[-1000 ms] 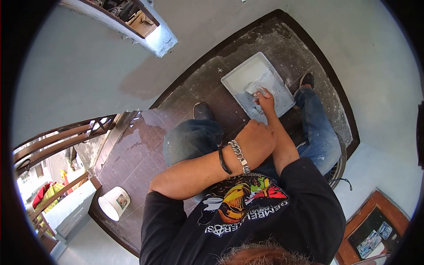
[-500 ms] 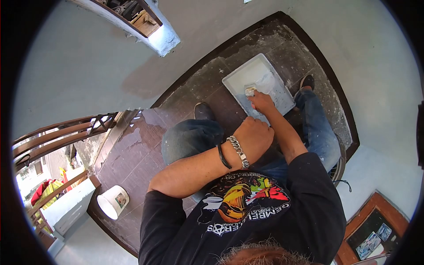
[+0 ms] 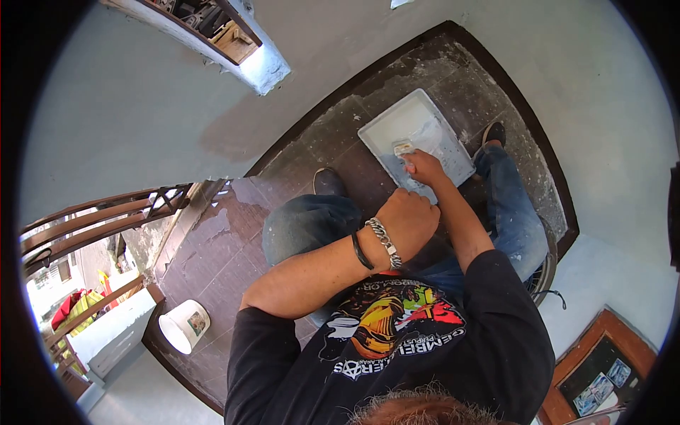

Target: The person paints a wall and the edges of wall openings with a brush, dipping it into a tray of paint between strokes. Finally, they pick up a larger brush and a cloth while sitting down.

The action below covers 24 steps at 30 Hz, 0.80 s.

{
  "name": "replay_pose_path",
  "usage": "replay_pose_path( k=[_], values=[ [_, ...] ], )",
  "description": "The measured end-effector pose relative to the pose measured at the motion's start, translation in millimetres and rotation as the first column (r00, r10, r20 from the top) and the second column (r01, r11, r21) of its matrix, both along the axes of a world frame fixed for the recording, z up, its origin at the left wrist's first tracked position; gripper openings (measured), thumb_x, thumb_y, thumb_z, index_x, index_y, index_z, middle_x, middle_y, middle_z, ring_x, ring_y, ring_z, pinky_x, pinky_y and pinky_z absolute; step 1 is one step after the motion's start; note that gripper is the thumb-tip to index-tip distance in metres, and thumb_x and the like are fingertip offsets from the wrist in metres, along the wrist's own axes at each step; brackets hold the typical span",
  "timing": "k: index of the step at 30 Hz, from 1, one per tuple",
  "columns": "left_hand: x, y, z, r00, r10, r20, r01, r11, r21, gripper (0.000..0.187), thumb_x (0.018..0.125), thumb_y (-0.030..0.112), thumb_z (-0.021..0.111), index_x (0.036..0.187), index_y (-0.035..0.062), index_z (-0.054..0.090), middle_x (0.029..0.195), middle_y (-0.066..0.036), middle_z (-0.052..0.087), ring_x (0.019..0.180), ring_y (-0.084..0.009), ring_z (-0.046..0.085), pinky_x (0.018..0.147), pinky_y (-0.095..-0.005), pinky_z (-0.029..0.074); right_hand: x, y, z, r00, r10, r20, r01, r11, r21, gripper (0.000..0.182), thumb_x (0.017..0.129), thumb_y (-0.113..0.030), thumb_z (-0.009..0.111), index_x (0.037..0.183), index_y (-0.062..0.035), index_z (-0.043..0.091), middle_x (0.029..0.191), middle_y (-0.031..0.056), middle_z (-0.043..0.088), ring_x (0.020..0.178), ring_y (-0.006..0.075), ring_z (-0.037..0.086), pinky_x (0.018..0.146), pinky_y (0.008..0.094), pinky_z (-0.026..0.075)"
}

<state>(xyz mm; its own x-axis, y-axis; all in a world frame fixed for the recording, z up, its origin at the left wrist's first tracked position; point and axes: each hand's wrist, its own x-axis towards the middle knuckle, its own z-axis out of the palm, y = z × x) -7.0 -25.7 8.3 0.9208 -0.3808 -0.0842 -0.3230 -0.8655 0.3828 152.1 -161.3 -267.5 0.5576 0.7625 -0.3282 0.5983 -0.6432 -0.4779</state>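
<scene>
A shallow white tray [image 3: 462, 170] lies on the dark tiled floor between the person's feet, with whitish wet material in it. My right hand [image 3: 425, 168] is closed on a small coated tool [image 3: 403, 148], perhaps a brush or scraper, whose head is over the middle of the tray. Nearer the body, my left hand [image 3: 409, 221] is curled shut, back upward, beside the right forearm. Its fingertips are hidden, and so is anything within them. A chain bracelet and a black band are on the left wrist.
A white bucket [image 3: 185, 326] is tipped on the floor at lower left, near a low wall and railing [image 3: 106, 219]. Grey walls surround the floor. The shoes [image 3: 494, 133] flank the tray. At lower right are a wheel-like rim [image 3: 545, 263] and a brown wooden frame [image 3: 602, 361].
The view has shifted slightly. My right hand and the tool are at nearly the same place over the tray, and my left hand has kept its closed pose.
</scene>
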Motion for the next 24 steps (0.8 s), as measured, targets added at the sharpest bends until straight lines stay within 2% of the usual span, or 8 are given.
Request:
replay_pose_path(
  k=[3,6,9,12,15,18,21,24],
  values=[
    [1,-4,-1,1.000,-0.025,-0.011,0.025,1.000,-0.019,0.018,0.079,0.017,0.062,0.092,0.0064,0.064,0.084,-0.008,0.066,0.079,-0.0239,0.067,0.071,-0.0366,0.049,-1,-14,-12,0.980,-0.135,-0.146,0.172,0.945,0.280,0.041,0.078,-0.024,0.074,0.117,-0.0124,0.066,0.104,0.0161,0.062,0.100,0.0358,0.062,0.085,0.0418,0.051],
    [3,-4,1,0.999,-0.035,-0.029,0.034,0.999,-0.027,0.019,0.078,0.019,0.064,0.093,0.0067,0.064,0.085,-0.009,0.066,0.080,-0.0245,0.067,0.072,-0.0375,0.049,-15,-23,-15,0.970,-0.169,-0.173,0.208,0.948,0.241,0.057,0.074,-0.026,0.079,0.123,-0.0053,0.060,0.104,0.0180,0.063,0.104,0.0396,0.060,0.087,0.0439,0.050],
    [6,-2,-3,0.997,-0.033,-0.075,0.032,0.999,-0.015,0.023,0.077,0.022,0.070,0.093,0.0067,0.064,0.086,-0.008,0.066,0.082,-0.0250,0.067,0.073,-0.0384,0.049,-19,-31,-2,0.967,0.047,-0.252,-0.025,0.996,0.090,0.069,0.072,-0.024,0.080,0.130,-0.0021,0.052,0.107,0.0215,0.062,0.107,0.0413,0.058,0.089,0.0469,0.049],
    [8,-4,-10,0.995,-0.027,-0.094,0.028,1.000,0.008,0.028,0.075,0.025,0.074,0.094,0.0067,0.064,0.087,-0.008,0.066,0.084,-0.0256,0.067,0.074,-0.0388,0.049,-23,-43,-34,0.947,-0.011,-0.322,-0.009,0.998,-0.060,0.072,0.074,-0.023,0.077,0.134,-0.0013,0.045,0.108,0.0266,0.060,0.112,0.0426,0.056,0.092,0.0478,0.049],
    [8,-6,-9,0.993,-0.040,-0.107,0.042,0.999,0.016,0.031,0.075,0.026,0.075,0.095,0.0068,0.063,0.088,-0.008,0.066,0.085,-0.0261,0.067,0.074,-0.0390,0.049,-25,-56,-37,0.982,-0.002,-0.191,-0.003,1.000,-0.024,0.060,0.078,-0.020,0.070,0.130,-0.0019,0.046,0.109,0.0301,0.059,0.111,0.0451,0.057,0.093,0.0477,0.049],
    [8,-8,-10,0.990,-0.066,-0.121,0.066,0.998,-0.004,0.031,0.075,0.026,0.075,0.096,0.0070,0.063,0.087,-0.008,0.066,0.084,-0.0263,0.066,0.074,-0.0392,0.049,-25,-55,-45,0.933,-0.316,-0.170,0.307,0.948,-0.080,0.054,0.079,-0.020,0.068,0.125,-0.0018,0.046,0.106,0.0303,0.061,0.105,0.0482,0.059,0.092,0.0482,0.049],
    [6,-6,-13,0.991,-0.071,-0.117,0.071,0.997,-0.006,0.031,0.074,0.026,0.075,0.095,0.0071,0.063,0.086,-0.008,0.066,0.083,-0.0264,0.066,0.074,-0.0392,0.048,-25,-57,-43,0.862,-0.500,-0.089,0.499,0.866,-0.030,0.046,0.081,-0.021,0.069,0.118,-0.0019,0.050,0.095,0.0220,0.064,0.085,0.0383,0.065,0.074,0.0449,0.053],
    [5,-6,-12,0.992,-0.073,-0.104,0.072,0.997,-0.008,0.031,0.074,0.026,0.075,0.095,0.0069,0.063,0.085,-0.008,0.065,0.082,-0.0264,0.066,0.073,-0.0390,0.048,-8,-71,-29,0.417,-0.564,-0.713,0.676,0.717,-0.172,0.035,0.086,-0.021,0.066,0.113,-0.0027,0.053,0.084,0.0110,0.061,0.066,0.0221,0.060,0.055,0.0354,0.048]
  ],
)
